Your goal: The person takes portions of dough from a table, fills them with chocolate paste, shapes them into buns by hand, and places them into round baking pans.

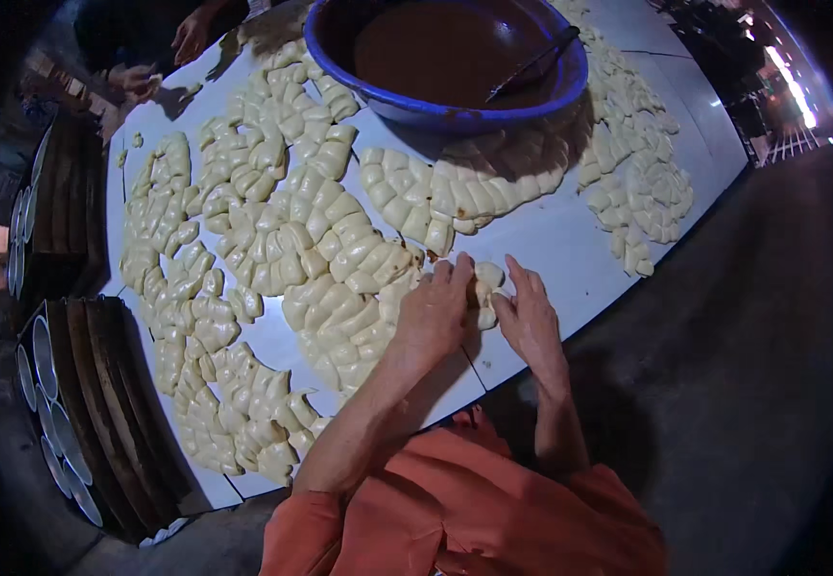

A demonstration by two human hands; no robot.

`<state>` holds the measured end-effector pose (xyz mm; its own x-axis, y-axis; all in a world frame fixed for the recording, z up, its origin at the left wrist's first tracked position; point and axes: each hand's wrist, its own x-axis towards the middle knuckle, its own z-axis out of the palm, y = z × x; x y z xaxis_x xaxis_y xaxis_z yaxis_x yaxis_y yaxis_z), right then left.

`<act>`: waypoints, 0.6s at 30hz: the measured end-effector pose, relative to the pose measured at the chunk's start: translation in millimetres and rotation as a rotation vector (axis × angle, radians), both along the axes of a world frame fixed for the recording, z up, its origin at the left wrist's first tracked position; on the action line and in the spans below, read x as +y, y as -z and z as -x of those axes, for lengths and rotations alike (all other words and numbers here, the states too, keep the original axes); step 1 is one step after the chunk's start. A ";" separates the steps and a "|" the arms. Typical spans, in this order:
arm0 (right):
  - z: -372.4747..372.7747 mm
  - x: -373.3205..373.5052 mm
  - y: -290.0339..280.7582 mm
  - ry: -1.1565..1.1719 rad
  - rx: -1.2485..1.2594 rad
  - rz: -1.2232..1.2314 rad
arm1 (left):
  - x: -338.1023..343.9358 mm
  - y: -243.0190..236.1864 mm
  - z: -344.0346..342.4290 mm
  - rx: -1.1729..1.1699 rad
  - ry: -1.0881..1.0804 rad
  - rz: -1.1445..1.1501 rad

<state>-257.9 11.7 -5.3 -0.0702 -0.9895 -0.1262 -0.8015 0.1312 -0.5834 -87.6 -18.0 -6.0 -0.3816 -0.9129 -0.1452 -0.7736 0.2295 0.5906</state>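
Close to the near edge of the table, a small pale dough piece [486, 280] lies between my two hands. My left hand [435, 309] is closed against its left side, with the fingers together. On its other side, my right hand [531, 322] grips it with the thumb, its index finger stretched forward. The undersides of the fingers are hidden. Beside my left hand spreads a glossy patch of cream-coloured dough pieces [335, 322] pressed close together. Brown smears mark the dough just beyond my left fingertips.
A large blue basin [455, 120] of brown filling, a dark-handled utensil [534, 62] in it, stands at the far side. Dough patches [632, 163] cover much of the white table [570, 259]. Round metal tins [56, 422] are stacked at the left. Another person's hands [138, 82] work at the far left.
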 end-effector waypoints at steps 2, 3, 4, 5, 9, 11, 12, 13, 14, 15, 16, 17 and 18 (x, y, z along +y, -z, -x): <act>-12.2 -3.2 6.1 -0.028 -0.017 0.064 | 5.6 5.5 9.1 0.072 -0.055 -0.006; -14.7 -5.9 13.9 -0.058 -0.009 0.127 | 6.9 14.7 9.1 0.114 -0.074 0.031; -22.8 -10.3 12.0 -0.008 -0.109 -0.010 | 6.6 18.4 5.7 0.131 -0.071 -0.024; -19.9 -9.5 28.7 0.064 -0.228 -0.038 | 4.1 20.2 3.8 0.149 -0.078 -0.071; -13.5 -2.8 15.1 0.050 -0.868 -0.246 | 8.8 9.1 -13.4 0.409 -0.079 -0.209; -31.6 -1.2 -2.1 0.119 -0.968 -0.215 | 14.0 50.8 -9.9 0.670 -0.113 -0.017; -60.7 5.4 -38.8 0.097 -0.929 -0.218 | 18.1 38.5 -31.4 0.670 -0.122 -0.042; -64.6 2.1 -37.1 -0.129 -0.753 -0.101 | 20.4 10.6 -49.0 0.680 -0.124 -0.057; -85.9 -4.6 -42.2 -0.164 -0.751 -0.126 | 22.9 -8.2 -75.4 0.634 -0.159 -0.168; -109.1 -10.3 -46.5 -0.193 -0.745 -0.146 | 30.4 -16.2 -105.0 0.621 -0.202 -0.137; -132.0 -17.1 -51.2 -0.246 -0.793 -0.199 | 41.4 -23.7 -129.6 0.636 -0.314 0.023; -158.8 -21.6 -60.6 -0.284 -0.832 -0.251 | 55.4 -34.7 -155.6 0.652 -0.412 0.178; -194.4 -25.2 -81.9 -0.358 -0.845 -0.324 | 65.1 -60.1 -193.3 0.573 -0.451 0.098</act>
